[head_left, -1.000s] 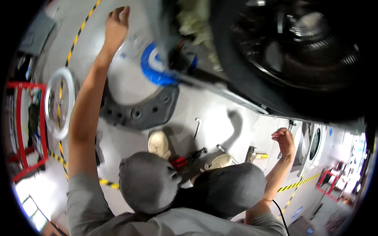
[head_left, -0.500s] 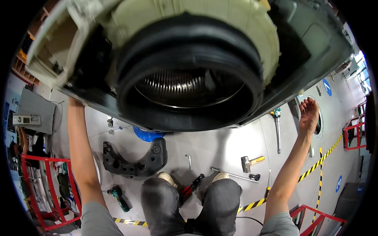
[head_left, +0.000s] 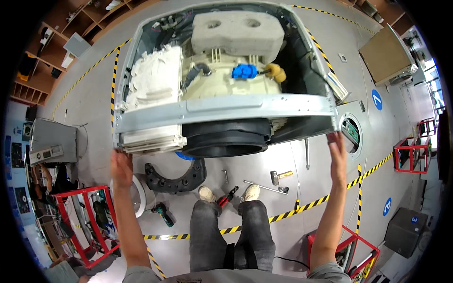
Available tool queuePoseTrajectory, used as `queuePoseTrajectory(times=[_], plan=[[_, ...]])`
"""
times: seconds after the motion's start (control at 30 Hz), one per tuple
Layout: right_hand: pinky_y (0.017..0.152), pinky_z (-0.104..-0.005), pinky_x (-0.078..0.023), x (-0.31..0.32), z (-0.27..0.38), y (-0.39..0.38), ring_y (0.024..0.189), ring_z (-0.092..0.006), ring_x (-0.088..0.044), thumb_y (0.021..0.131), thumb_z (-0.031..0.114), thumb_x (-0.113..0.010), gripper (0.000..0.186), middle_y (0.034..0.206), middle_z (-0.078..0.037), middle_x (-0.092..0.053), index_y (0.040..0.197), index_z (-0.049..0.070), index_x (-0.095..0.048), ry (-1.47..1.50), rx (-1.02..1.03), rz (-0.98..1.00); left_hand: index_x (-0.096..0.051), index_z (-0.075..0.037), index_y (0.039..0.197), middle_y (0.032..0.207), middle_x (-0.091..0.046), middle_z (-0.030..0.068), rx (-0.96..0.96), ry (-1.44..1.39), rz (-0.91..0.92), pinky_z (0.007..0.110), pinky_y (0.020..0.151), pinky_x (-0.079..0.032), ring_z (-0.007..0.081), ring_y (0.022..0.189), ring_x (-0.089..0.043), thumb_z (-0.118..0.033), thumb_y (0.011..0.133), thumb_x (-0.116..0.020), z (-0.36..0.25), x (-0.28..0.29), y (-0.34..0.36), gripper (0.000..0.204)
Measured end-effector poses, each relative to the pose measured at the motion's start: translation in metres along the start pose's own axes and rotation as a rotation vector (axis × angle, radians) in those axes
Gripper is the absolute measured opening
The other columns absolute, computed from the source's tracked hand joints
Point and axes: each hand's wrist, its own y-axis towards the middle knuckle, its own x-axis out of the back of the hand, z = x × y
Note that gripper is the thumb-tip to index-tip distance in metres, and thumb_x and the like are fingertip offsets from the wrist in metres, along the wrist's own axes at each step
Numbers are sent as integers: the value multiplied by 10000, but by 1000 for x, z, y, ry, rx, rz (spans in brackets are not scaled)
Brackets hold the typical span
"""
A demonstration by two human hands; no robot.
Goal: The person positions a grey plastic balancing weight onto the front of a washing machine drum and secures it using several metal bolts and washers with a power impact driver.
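In front of me is an opened washing machine (head_left: 226, 107) without its top cover or front panel. Across its front runs a grey metal crossbar (head_left: 264, 106). Below the bar bulges the black rubber door gasket (head_left: 226, 137). A concrete counterweight (head_left: 236, 35) sits at the back, and a white plastic detergent-drawer housing (head_left: 155, 78) on the left. My left hand (head_left: 121, 169), slightly blurred, is at the front left corner, fingers stretched toward the edge. At the front right corner my right hand (head_left: 337, 158) has straight fingers touching or very near the edge.
On the floor lie a black curved counterweight (head_left: 175, 180), a hammer (head_left: 281, 177), a long bar (head_left: 265, 187), red-handled pliers (head_left: 228, 196) and a green cordless drill (head_left: 163, 214). Red-framed carts (head_left: 87, 226) flank me. A panel with a round opening (head_left: 350, 129) lies right of the machine.
The washing machine has swung back away from me, so its top shows instead of the drum's inside. My right hand has come to its right corner; my left hand is now visible.
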Motion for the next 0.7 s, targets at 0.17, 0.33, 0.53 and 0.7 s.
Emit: queuePoseTrajectory(times=[0.17, 0.33, 0.53, 0.7], plan=[[1085, -406, -289, -21, 52, 19, 1262, -282, -441, 801, 258, -719, 761, 1339, -208, -470, 1396, -29, -341, -308, -48, 134, -544, -103, 1098, 1040, -580, 10, 206, 159, -142, 304, 931, -414, 127, 992, -552, -89, 845, -607, -19, -29, 1, 261], [858, -296, -458, -35, 57, 35, 969, -208, -608, 800, 175, -725, 574, 1076, -171, -644, 1270, -44, -479, -218, -34, 149, -562, -103, 1080, 1066, -609, 21, 304, 157, -119, 303, 873, -451, 147, 893, -599, -121, 854, -597, -28, -18, 13, 229], [781, -306, -468, -44, 56, 49, 856, -160, -599, 816, 201, -714, 373, 922, -121, -664, 1082, -30, -591, -383, -111, 33, -450, -116, 1332, 1316, -516, 42, 307, -71, -268, 333, 1007, -312, 185, 1175, -474, -534, 940, -440, -31, -41, 7, 573], [720, -312, -465, -44, 32, 50, 795, -155, -588, 810, 190, -715, 319, 876, -115, -657, 997, -46, -610, -419, -202, -107, -442, -92, 1331, 1280, -534, 41, 274, -24, -358, 350, 993, -336, 192, 1154, -488, -505, 960, -412, -29, -72, 16, 556]])
